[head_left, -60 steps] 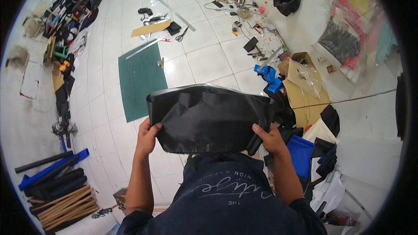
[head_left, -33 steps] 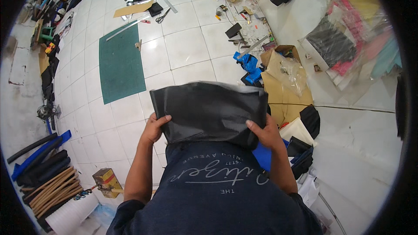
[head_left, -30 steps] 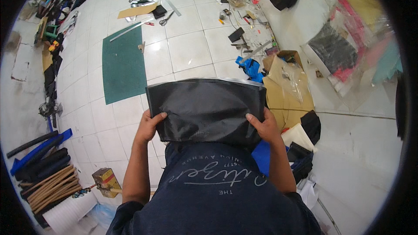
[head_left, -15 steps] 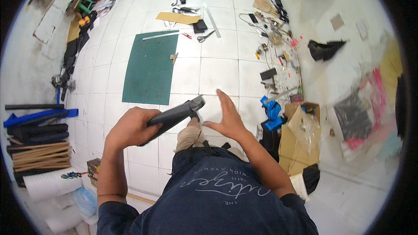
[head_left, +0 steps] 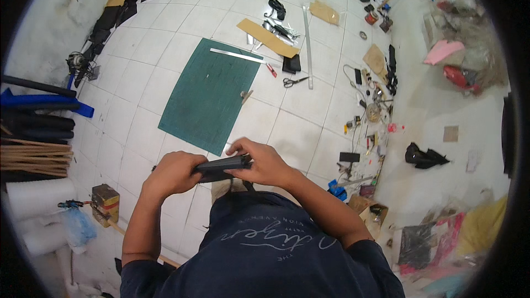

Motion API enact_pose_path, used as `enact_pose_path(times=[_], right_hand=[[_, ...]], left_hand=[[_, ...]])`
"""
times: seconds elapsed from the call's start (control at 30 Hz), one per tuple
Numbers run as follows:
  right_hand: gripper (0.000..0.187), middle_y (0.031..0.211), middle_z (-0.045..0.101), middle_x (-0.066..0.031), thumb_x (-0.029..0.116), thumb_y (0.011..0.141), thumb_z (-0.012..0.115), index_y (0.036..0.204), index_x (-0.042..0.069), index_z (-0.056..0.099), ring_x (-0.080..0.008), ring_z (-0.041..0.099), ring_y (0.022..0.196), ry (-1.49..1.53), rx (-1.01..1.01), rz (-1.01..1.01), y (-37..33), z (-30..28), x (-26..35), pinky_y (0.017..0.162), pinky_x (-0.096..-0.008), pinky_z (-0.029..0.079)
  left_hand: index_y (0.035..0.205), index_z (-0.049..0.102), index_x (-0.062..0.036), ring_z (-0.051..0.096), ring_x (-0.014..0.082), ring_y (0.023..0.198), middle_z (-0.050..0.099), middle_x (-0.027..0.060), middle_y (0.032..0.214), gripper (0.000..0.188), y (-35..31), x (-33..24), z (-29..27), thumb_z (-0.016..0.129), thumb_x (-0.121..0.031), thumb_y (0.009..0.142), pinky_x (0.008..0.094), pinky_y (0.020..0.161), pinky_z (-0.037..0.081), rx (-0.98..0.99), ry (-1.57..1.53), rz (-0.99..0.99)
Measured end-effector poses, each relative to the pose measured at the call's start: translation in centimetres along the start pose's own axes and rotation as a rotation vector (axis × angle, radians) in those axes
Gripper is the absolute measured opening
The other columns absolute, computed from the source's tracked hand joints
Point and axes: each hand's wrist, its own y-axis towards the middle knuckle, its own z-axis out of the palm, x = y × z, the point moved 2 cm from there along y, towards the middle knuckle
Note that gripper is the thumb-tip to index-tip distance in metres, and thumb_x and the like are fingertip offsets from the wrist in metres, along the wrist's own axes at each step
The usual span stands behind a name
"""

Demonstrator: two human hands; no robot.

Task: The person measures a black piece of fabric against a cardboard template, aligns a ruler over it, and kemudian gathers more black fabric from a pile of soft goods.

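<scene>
A flat, dark bundle (head_left: 222,166), layered like folded sheets or a pouch, lies level in front of my shirt; its exact kind I cannot make out. My left hand (head_left: 174,173) grips one end, thumb on top and fingers largely out of sight. Closed round the opposite end is my right hand (head_left: 264,163), its thumb at the lower edge and its fingers curled at the end. Just beyond my hands, a green cutting mat (head_left: 205,96) lies on the white tiled floor, with a metal ruler (head_left: 236,55) across its far end.
A red-handled cutter (head_left: 271,70), scissors (head_left: 295,82) and a long steel ruler (head_left: 308,49) lie beyond the mat. Small tools and cables line the right wall. On the left stand dark rolls (head_left: 38,127), white foam rolls (head_left: 38,201) and a square tin (head_left: 105,205).
My right hand, apart from the bundle before, has closed on its right end. The bundle has come closer to level. The whole view has shifted and turned.
</scene>
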Motion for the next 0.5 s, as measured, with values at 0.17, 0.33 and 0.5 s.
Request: enact_pose_path(times=[0.17, 0.33, 0.5], right_hand=[[0.024, 0.090, 0.068, -0.0087, 0.016, 0.082, 0.071, 0.104, 0.010, 0.063, -0.0270, 0.068, 0.079, -0.152, 0.323, -0.075, 9.1, -2.8, -0.8, 0.068, -0.0349, 0.052], [0.022, 0.086, 0.064, -0.0100, 0.013, 0.082, 0.068, 0.103, 0.009, 0.061, -0.0320, 0.065, 0.079, -0.128, 0.313, -0.388, 17.1, -5.0, -2.8, 0.066, -0.0401, 0.050], [0.021, 0.083, 0.062, -0.0111, 0.013, 0.084, 0.068, 0.102, 0.007, 0.059, -0.0336, 0.064, 0.077, -0.032, 0.410, -0.494, 26.4, -8.7, -5.7, 0.065, -0.0415, 0.049]], left_hand=[[0.092, 0.071, -0.0088, 0.066, 0.0370, 0.077, 0.068, 0.0147, 0.078, 0.017, 2.8, 3.3, -1.8, 0.062, -0.015, 0.079, 0.0467, 0.071, 0.051, -0.105, -0.180, -0.179], [0.109, 0.069, -0.0099, 0.063, 0.0379, 0.103, 0.071, 0.0156, 0.100, 0.035, 7.5, 7.0, -3.8, 0.068, -0.014, 0.075, 0.0447, 0.089, 0.049, -0.187, -0.234, -0.385], [0.154, 0.022, -0.0058, 0.025, 0.0294, 0.147, 0.032, 0.0144, 0.156, 0.114, 9.0, 15.0, 2.2, 0.085, -0.037, 0.064, 0.0446, 0.121, 0.016, -1.381, -0.868, -0.472]])
